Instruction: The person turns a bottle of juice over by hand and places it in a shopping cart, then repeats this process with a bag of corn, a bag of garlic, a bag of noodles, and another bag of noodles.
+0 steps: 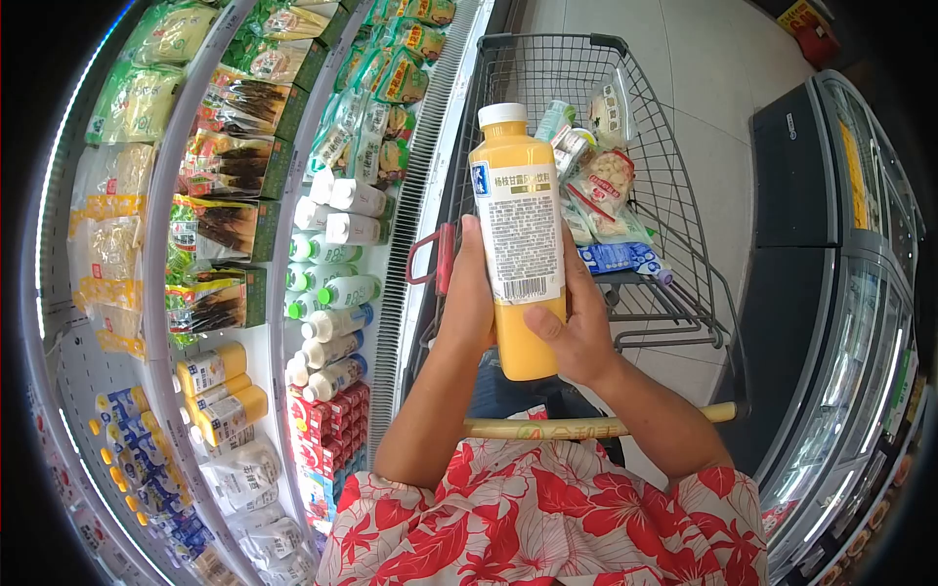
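A large bottle of yellow drink (pixel 528 337) with a white cap and a white printed label stands upright between my hands, its barcode side toward me. My left hand (pixel 469 293) is closed along its left side, with the fingers mostly hidden behind it. On the right side my right hand (pixel 583 327) grips the lower part, thumb across the front. Beyond the bottle is a wire shopping cart (pixel 684 210) holding several packaged goods, among them a bag with a red label (pixel 608 181) and a blue packet (pixel 620 258).
Chilled shelves (pixel 303 88) run along the left with bagged foods, white bottles (pixel 342 291) and similar yellow bottles (pixel 230 410). The cart's handle (pixel 596 427) crosses in front of my body. Dark freezer cabinets (pixel 796 176) line the right side.
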Demonstrator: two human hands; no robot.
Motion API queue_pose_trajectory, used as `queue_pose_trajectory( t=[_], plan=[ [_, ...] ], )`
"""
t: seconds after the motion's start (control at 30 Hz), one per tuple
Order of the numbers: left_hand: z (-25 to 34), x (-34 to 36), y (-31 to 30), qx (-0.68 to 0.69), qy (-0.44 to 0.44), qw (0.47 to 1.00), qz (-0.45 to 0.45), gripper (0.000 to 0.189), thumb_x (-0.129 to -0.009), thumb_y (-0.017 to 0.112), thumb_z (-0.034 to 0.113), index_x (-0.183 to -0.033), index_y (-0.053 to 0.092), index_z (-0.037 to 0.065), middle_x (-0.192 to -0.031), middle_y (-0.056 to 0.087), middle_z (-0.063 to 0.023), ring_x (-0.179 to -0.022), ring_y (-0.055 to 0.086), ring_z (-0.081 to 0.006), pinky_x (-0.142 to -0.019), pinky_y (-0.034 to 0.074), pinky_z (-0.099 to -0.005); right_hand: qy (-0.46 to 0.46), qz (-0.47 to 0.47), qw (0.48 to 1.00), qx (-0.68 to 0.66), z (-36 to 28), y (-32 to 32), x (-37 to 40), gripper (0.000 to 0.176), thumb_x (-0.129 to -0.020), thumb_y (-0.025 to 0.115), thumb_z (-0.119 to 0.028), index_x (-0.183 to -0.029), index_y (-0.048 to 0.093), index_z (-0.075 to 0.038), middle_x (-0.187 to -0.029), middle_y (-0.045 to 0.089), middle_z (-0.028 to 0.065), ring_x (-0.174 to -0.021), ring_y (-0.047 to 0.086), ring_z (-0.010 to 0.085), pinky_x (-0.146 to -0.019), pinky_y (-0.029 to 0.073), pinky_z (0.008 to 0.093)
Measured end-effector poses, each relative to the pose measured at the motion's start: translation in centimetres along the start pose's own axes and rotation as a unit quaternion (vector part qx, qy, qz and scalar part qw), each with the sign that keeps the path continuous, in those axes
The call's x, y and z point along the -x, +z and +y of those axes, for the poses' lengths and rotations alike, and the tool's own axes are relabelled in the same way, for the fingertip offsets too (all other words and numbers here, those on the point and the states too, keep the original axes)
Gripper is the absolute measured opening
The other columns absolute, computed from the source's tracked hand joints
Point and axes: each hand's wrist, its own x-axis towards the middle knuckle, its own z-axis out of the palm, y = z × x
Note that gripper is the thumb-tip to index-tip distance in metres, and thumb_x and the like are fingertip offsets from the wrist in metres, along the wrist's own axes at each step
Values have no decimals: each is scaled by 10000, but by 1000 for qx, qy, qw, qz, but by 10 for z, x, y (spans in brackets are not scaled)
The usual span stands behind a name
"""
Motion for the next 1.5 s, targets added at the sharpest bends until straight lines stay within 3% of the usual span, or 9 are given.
queue_pose_trajectory(
  t=[0.2, 0.27, 0.3, 0.37, 0.43, 0.5, 0.53, 0.7, 1.5],
  plan=[
    [-9, 3, -13, 30, 48, 998, -19, 620, -982, 231, 537, -1332, 394, 52, -1189, 571, -160, -1018, 623, -245, -840, 547, -380, -9, -44, 992, 114, 7, 1, -2, 844, -881, 621, -366, -1443, 172, 75, -1211, 470, 196, -1059, 484, 240, -946, 390, 359],
    [-13, 2, -20, -12, 122, 989, -80, 628, -972, 296, 536, -1359, 359, 46, -1226, 549, -150, -1075, 595, -241, -888, 521, -379, 5, -38, 998, 58, 9, 3, -5, 830, -882, 618, -353, -1441, 180, 77, -1229, 467, 209, -1052, 493, 248, -942, 392, 361],
    [-15, 2, -21, -3, 118, 990, -73, 628, -972, 296, 536, -1359, 359, 46, -1226, 549, -150, -1075, 595, -241, -888, 521, -379, 15, -44, 997, 63, 9, 4, -5, 830, -882, 618, -353, -1441, 180, 77, -1229, 467, 209, -1052, 493, 248, -942, 392, 361],
    [-15, 0, -22, -66, 186, 978, -72, 610, -965, 421, 450, -1339, 320, -22, -1202, 515, -124, -1079, 526, -166, -918, 436, -310, -19, -20, 998, 49, 11, 6, -8, 830, -881, 618, -348, -1441, 178, 78, -1245, 469, 216, -1080, 491, 259, -947, 390, 367],
    [-7, 2, -19, -71, 156, 983, -62, 540, -918, 557, 291, -1292, 359, -44, -1147, 528, -117, -1022, 524, -143, -896, 438, -303, 0, -28, 997, 68, 10, 3, -13, 823, -879, 621, -346, -1437, 191, 80, -1248, 478, 220, -1110, 490, 274, -955, 388, 370],
    [-5, 1, -24, -87, 145, 982, -79, 528, -898, 597, 289, -1255, 391, -42, -1113, 551, -109, -990, 543, -136, -862, 457, -293, -43, -35, 992, 115, 15, 1, -8, 822, -875, 627, -356, -1432, 212, 83, -1224, 494, 218, -1113, 499, 275, -954, 394, 369],
    [-8, 10, -23, -79, 118, 988, -63, 528, -898, 597, 289, -1255, 391, -42, -1113, 551, -109, -990, 543, -136, -862, 457, -293, -10, -34, 993, 112, 12, 3, 3, 822, -875, 627, -356, -1432, 212, 83, -1224, 494, 218, -1113, 499, 275, -954, 394, 369],
    [2, 4, -20, -125, 171, 972, -102, 511, -854, 659, 230, -1215, 415, -36, -1077, 577, -99, -955, 565, -124, -826, 476, -279, -55, -16, 993, 103, 15, 4, -6, 844, -864, 639, -385, -1423, 226, 93, -1212, 493, 221, -1084, 518, 269, -926, 419, 358],
    [4, 5, -22, -125, 155, 972, -126, 774, -742, 654, 141, -1391, 255, 1, -1239, 433, -125, -1162, 443, -195, -992, 365, -344, -39, -17, 993, 108, 9, 4, -7, 847, -864, 613, -401, -1426, 210, 90, -1232, 465, 228, -1121, 489, 299, -969, 382, 391]
  ],
)
